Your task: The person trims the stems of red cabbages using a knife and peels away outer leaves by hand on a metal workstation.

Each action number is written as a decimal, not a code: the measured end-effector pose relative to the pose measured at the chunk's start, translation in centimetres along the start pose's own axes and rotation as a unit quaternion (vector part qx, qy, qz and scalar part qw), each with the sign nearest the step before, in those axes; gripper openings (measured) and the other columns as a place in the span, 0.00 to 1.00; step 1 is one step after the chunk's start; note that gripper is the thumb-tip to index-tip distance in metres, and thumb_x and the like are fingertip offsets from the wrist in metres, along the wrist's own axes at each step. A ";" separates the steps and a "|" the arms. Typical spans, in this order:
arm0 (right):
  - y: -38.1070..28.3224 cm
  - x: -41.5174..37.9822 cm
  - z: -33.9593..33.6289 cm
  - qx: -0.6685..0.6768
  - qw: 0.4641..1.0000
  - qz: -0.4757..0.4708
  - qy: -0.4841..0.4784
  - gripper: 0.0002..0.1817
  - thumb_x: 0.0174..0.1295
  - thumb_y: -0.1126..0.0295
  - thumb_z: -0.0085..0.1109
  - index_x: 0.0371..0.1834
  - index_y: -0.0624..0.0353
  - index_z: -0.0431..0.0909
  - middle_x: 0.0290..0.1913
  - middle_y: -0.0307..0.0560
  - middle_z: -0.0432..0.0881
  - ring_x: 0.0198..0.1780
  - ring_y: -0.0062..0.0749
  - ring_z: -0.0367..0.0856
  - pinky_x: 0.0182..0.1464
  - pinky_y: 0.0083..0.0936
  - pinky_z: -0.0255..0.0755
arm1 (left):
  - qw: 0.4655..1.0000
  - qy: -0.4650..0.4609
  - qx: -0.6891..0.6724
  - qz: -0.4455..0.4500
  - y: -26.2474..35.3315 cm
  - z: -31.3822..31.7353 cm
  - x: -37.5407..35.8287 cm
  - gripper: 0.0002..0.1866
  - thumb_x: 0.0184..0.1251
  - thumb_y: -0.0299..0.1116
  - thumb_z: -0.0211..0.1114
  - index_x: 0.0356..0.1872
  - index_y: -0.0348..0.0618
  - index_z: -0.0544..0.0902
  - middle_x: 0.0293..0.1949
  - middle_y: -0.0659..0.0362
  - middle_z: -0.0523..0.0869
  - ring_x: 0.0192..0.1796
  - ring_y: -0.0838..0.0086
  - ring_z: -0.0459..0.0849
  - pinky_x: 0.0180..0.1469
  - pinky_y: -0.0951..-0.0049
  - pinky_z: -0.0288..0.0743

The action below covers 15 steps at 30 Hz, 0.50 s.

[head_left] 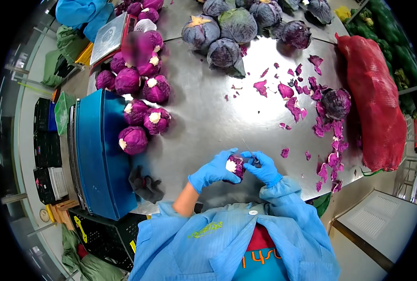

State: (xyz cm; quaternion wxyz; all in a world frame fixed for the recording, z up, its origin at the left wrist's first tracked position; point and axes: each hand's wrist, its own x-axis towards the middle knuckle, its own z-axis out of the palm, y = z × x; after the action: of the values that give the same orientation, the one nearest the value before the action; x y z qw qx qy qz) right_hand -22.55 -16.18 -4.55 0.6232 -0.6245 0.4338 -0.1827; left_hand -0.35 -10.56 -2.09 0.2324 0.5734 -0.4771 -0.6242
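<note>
My left hand [212,172], in a blue glove, is wrapped round a small red cabbage [236,165] near the front edge of the steel table. The cabbage's pale cut stem end shows, turned up. In my blue-gloved right hand [266,170], just right of the cabbage, is a knife [247,146]. Its thin blade points up and away from me; the handle is mostly hidden by my fingers. Torn purple leaves [334,159] lie scattered to the right, around a dark, untrimmed red cabbage [336,103].
Several trimmed red cabbages [134,140] line the left side, by a blue bin [100,154] and a scale [107,40]. Dusky untrimmed cabbages [238,25] sit at the back. A full red mesh sack [375,103] lies along the right edge. A dark cloth [145,185] lies at front left.
</note>
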 end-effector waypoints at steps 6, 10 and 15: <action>1.8 -2.1 2.5 0.192 0.977 0.097 0.006 0.26 0.55 0.67 0.74 0.57 0.61 0.79 0.48 0.40 0.83 0.47 0.19 0.78 0.51 0.21 0.75 | 0.988 0.098 0.119 0.019 -2.8 2.5 -1.7 0.63 0.32 0.57 0.82 0.72 0.38 0.60 0.60 0.43 0.70 0.63 0.49 0.69 0.68 0.54 0.62; 1.1 -2.6 1.6 0.041 0.994 0.096 -0.020 0.22 0.57 0.67 0.72 0.55 0.61 0.80 0.43 0.42 0.85 0.43 0.19 0.78 0.49 0.22 0.75 | 0.983 0.142 0.114 0.014 -2.7 4.0 -2.1 0.58 0.35 0.55 0.81 0.70 0.41 0.63 0.58 0.45 0.70 0.61 0.51 0.69 0.67 0.54 0.62; -0.3 -2.7 1.5 -0.188 0.982 -0.005 -0.013 0.16 0.59 0.69 0.69 0.50 0.62 0.81 0.40 0.43 0.86 0.39 0.21 0.80 0.45 0.24 0.77 | 0.983 0.154 0.094 0.010 -2.9 4.4 -1.9 0.56 0.36 0.52 0.82 0.69 0.44 0.64 0.56 0.47 0.71 0.59 0.53 0.70 0.66 0.56 0.63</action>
State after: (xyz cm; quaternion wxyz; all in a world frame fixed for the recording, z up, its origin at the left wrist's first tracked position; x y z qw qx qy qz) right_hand -22.82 -13.22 -3.66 0.4994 -0.7352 0.4489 -0.0930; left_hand -3.24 -6.25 -4.19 0.2547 0.6772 -0.4981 -0.4779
